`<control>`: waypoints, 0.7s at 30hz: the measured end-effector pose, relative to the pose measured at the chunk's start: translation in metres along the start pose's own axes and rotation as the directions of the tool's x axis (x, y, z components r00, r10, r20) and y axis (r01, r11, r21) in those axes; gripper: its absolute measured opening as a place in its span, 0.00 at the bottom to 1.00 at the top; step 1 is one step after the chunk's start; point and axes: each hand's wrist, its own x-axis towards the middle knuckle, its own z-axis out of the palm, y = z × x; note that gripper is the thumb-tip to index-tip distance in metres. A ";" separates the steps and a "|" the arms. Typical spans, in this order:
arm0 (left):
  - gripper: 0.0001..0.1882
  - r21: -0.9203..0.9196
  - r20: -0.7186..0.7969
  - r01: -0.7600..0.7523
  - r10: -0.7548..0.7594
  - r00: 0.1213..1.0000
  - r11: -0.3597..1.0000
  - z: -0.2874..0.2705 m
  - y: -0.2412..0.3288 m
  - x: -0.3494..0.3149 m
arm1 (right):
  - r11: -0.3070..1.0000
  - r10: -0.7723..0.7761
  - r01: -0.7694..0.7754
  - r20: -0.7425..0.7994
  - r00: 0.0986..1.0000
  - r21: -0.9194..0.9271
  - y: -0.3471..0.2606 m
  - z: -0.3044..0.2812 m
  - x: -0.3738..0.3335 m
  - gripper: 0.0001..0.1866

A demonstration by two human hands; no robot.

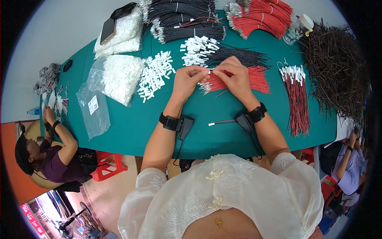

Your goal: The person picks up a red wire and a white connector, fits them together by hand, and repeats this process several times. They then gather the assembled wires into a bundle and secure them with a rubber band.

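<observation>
Over the green table (151,137), my two hands meet fingertip to fingertip at a small white plastic connector (210,71). My left hand (189,81) pinches the connector between thumb and forefinger. My right hand (234,77) is closed in a pinch at its other side, on what looks like a thin wire, mostly hidden by the fingers. Just beyond lie a bundle of red wires (259,81) and black wires with white connectors on their ends (201,49). Loose white connectors (156,75) are heaped left of my hands. A single connector with red and black wires (221,122) lies between my forearms.
Bags of white connectors (121,77) and a phone (108,32) are at left. Black bundles (191,34) and red bundles (260,20) line the back. At right are connector-ended wires (294,99), a jar (296,31) and a dark wire heap (338,71). Other people sit at both sides.
</observation>
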 end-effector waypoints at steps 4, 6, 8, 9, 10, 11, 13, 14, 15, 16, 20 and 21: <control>0.08 -0.009 0.013 -0.017 0.017 1.000 1.000 0.001 0.000 0.001 | 1.000 0.005 -0.005 0.007 1.000 0.004 0.001 0.001 0.000 0.05; 0.07 -0.008 0.011 -0.017 0.017 1.000 1.000 0.003 -0.001 0.001 | 1.000 0.016 -0.016 0.010 1.000 0.017 0.001 0.001 -0.001 0.05; 0.07 -0.008 0.008 -0.015 0.015 1.000 1.000 0.003 -0.001 0.000 | 1.000 0.017 -0.017 0.007 1.000 0.020 0.000 0.002 0.000 0.05; 0.07 -0.008 0.009 -0.015 0.015 1.000 1.000 0.003 -0.001 0.000 | 1.000 0.018 -0.018 0.003 1.000 0.022 0.000 0.003 0.000 0.05; 0.07 -0.008 0.010 -0.016 0.016 1.000 1.000 0.003 -0.002 0.000 | 1.000 0.020 -0.020 -0.002 1.000 0.024 -0.001 0.003 0.000 0.05; 0.07 -0.009 0.012 -0.016 0.017 1.000 1.000 0.003 -0.002 0.001 | 1.000 0.021 -0.021 -0.001 1.000 0.023 -0.001 0.003 0.000 0.05; 0.07 -0.007 0.014 -0.018 0.018 1.000 1.000 0.003 -0.003 0.001 | 1.000 0.010 -0.011 0.009 1.000 0.017 0.000 0.003 0.001 0.04; 0.07 -0.004 0.016 -0.020 0.020 1.000 1.000 0.002 -0.003 0.001 | 1.000 0.005 -0.005 0.014 1.000 0.014 0.000 0.002 0.001 0.04; 0.07 0.000 0.019 -0.023 0.023 1.000 1.000 0.002 -0.003 0.001 | 1.000 0.007 -0.007 0.015 1.000 0.014 0.001 0.002 0.001 0.04; 0.07 -0.001 0.019 -0.021 0.021 1.000 1.000 0.002 -0.002 0.001 | 1.000 0.009 -0.009 0.020 1.000 0.016 0.001 0.002 0.002 0.04; 0.07 0.012 0.028 -0.037 0.037 0.999 0.999 0.003 0.001 0.000 | 0.999 0.025 -0.026 0.027 0.999 0.031 -0.002 0.003 0.001 0.04; 0.07 -0.008 -0.002 -0.051 0.051 0.999 0.999 0.005 0.002 0.001 | 0.999 0.034 -0.035 0.023 0.999 0.040 -0.003 0.003 0.002 0.04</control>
